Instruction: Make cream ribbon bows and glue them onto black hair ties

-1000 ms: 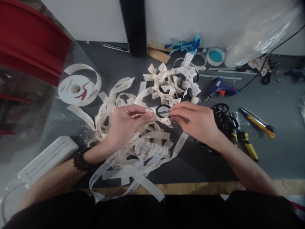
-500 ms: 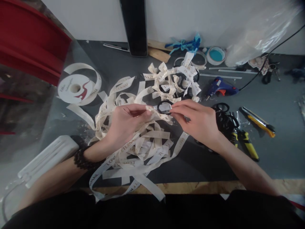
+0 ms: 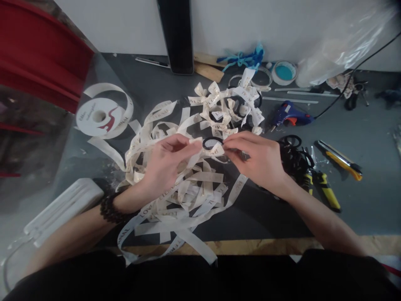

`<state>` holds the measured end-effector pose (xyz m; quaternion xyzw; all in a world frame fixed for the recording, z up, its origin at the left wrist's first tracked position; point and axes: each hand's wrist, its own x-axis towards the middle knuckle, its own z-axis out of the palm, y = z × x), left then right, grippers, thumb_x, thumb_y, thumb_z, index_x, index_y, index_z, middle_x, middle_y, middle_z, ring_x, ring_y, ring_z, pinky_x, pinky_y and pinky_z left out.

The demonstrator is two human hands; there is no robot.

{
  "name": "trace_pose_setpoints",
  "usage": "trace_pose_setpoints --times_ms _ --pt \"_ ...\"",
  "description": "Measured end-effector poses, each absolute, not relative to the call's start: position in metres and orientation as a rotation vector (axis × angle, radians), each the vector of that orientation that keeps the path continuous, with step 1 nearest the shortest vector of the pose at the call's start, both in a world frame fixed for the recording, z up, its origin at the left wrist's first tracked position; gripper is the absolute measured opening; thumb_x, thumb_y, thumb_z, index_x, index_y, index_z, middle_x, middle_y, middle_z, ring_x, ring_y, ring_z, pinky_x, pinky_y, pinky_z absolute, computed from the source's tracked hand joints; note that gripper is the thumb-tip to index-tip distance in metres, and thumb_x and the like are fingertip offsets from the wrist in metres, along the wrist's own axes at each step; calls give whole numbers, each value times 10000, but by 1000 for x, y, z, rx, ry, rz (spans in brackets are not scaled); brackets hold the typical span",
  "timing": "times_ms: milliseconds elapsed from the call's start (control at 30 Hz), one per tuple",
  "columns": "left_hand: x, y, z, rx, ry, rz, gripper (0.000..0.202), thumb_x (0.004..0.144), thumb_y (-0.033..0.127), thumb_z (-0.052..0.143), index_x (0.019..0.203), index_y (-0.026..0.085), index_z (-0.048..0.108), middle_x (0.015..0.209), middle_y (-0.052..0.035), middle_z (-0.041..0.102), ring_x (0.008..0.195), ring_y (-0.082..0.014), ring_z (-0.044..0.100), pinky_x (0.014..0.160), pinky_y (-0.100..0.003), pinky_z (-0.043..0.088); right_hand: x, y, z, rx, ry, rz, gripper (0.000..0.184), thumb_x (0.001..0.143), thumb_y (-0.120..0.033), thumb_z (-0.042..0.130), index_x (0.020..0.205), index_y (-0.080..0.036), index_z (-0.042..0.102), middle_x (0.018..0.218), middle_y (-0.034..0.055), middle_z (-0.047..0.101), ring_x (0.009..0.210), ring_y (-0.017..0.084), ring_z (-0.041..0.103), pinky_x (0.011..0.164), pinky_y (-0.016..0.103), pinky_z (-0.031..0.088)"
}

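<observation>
My left hand (image 3: 166, 165) and my right hand (image 3: 260, 161) meet over a heap of cream printed ribbon pieces (image 3: 184, 188). Between their fingertips sits a small black hair tie (image 3: 212, 143) with a short strip of cream ribbon (image 3: 206, 152) laid across it. The left fingers pinch the ribbon's left end. The right thumb and forefinger pinch the tie and ribbon on the right side. Both hands are closed in a pinch. Just behind them lies a pile of finished cream ribbon bows (image 3: 225, 108).
A ribbon spool (image 3: 100, 115) lies at the left, a blue glue gun (image 3: 290, 115) with its cord at the right. More black hair ties (image 3: 294, 156), yellow-handled pliers (image 3: 322, 190) and a yellow utility knife (image 3: 338, 159) lie right of my right hand. A white box (image 3: 62, 209) sits front left.
The hair tie and ribbon strip shifted slightly left between my fingertips, and the ribbon end now folds over the ring. Both hands stayed in place.
</observation>
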<state>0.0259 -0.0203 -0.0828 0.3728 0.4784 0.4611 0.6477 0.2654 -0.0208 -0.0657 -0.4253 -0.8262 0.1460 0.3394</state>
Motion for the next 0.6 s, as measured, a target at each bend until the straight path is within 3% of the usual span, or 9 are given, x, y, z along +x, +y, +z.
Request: trace_pose_setpoints --times_ms 233,433,600 --pt "31 -27 -84 659 1062 1111 321 852 435 885 691 220 709 750 11 606 682 -104 588 640 -222 548 262 -19 -69 -1139 -2021 892 66 921 -153 721 885 -196 755 921 17 791 773 145 733 722 253 561" --pt "32 -31 -79 565 1065 1118 286 822 401 911 736 208 719 882 5 633 811 -137 632 804 -306 653 266 -13 -76 -1238 -1892 1072 52 896 -253 763 891 -201 761 875 9 789 767 161 728 711 269 545" --pt "33 -29 -76 558 993 1062 240 793 334 937 734 192 752 861 8 648 789 -118 638 723 -242 639 268 -11 -80 -1271 -1811 1225 72 880 -267 746 889 -196 745 832 10 774 745 171 721 702 283 536"
